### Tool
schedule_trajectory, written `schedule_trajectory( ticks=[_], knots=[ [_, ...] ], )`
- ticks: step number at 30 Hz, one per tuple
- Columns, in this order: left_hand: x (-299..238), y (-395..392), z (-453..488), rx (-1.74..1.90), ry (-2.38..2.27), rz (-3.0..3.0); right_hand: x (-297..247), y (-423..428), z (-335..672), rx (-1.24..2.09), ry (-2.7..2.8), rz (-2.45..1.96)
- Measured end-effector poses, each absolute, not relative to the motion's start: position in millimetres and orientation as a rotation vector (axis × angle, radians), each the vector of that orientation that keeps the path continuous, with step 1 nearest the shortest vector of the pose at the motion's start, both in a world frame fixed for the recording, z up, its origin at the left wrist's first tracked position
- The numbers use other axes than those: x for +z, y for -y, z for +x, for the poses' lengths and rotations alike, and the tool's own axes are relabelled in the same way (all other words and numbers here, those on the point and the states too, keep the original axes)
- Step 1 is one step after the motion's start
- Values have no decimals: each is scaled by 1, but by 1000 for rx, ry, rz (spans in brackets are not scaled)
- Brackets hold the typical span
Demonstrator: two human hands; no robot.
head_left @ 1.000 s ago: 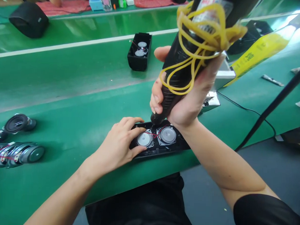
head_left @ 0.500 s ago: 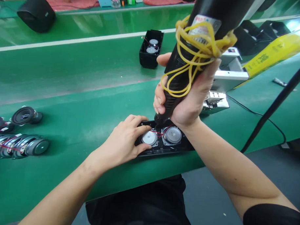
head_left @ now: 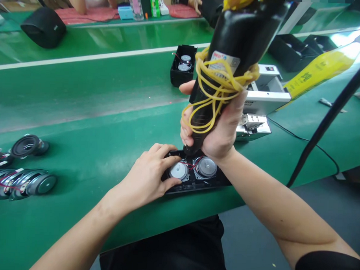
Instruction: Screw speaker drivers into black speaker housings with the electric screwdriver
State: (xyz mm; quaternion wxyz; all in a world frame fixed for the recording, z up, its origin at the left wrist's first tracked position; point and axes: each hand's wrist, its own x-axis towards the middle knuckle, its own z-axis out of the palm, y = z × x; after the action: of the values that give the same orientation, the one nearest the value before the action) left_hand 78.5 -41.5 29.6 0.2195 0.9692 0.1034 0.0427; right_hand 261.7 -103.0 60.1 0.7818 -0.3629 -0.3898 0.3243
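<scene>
A black speaker housing point(head_left: 196, 183) lies at the near edge of the green bench, with two round silver drivers point(head_left: 207, 166) and red wires inside. My left hand point(head_left: 150, 175) rests on its left end, fingers curled over the edge and one driver. My right hand point(head_left: 218, 126) is wrapped around a black electric screwdriver point(head_left: 230, 54) bound with yellow rubber bands. The tool stands nearly upright, its tip down on the housing's far edge between the drivers.
A second open black housing point(head_left: 182, 66) sits on the green conveyor point(head_left: 81, 88). Loose speaker drivers point(head_left: 22, 176) lie at the left. A silver device point(head_left: 259, 110) and a black cable point(head_left: 325, 120) are at the right. A black speaker point(head_left: 43, 28) and another person's arms are at the far side.
The screwdriver body has come lower and more upright over the housing. My hands stay on the housing; the view shifted slightly.
</scene>
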Motion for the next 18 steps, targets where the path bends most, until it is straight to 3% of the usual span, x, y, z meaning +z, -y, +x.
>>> schedule_trajectory(
  ticks=[18],
  knots=[
    [24, 38, 77, 174, -230, 2732, 47, 113, 263, 922, 922, -733]
  ],
)
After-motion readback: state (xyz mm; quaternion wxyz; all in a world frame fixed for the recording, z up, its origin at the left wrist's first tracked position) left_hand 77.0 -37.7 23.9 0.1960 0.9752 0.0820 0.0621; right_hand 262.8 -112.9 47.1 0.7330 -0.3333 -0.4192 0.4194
